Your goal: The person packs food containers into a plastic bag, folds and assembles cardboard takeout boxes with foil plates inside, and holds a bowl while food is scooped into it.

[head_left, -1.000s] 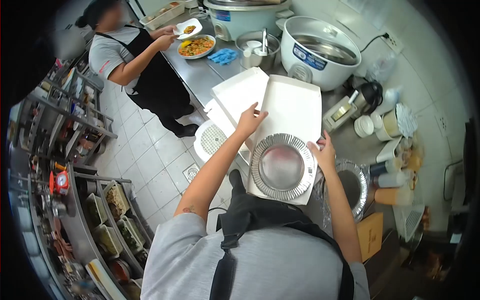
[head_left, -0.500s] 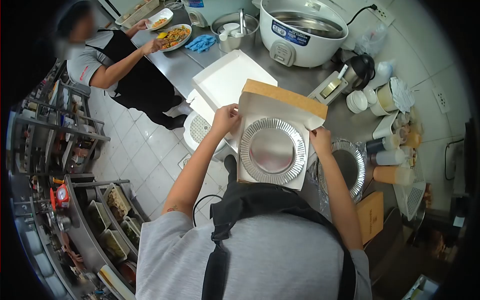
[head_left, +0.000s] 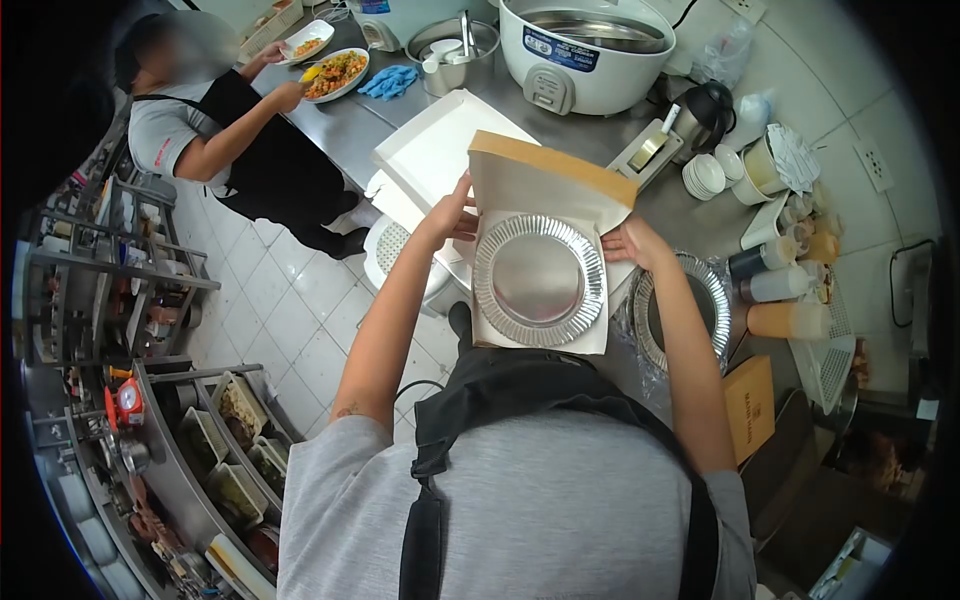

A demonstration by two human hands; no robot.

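Observation:
A cardboard takeaway box (head_left: 588,336), white inside and brown on its lid edge (head_left: 555,158), stands with its lid raised in front of my body. Inside it lies a round foil pan (head_left: 540,282) with a crimped rim. My left hand (head_left: 452,215) is at the box's left side near the lid hinge, fingers stretched out and thumb up. On the right, my right hand (head_left: 634,243) rests its extended fingers against the box's side by the lid corner. Behind the lid is another open white box (head_left: 440,135). More foil pans (head_left: 690,310) in plastic wrap lie by my right forearm.
A large white cooker (head_left: 585,60) stands at the back. Sauce bottles (head_left: 785,320), small bowls (head_left: 708,175) and a thermal jug (head_left: 705,120) line the right. A co-worker (head_left: 240,150) handles plates of food at the left. Below are shelves (head_left: 110,270) and food bins (head_left: 235,410).
Both hands have loosened from pinching the lid corners, and their fingers are now stretched along the box sides. The whole view has shifted slightly.

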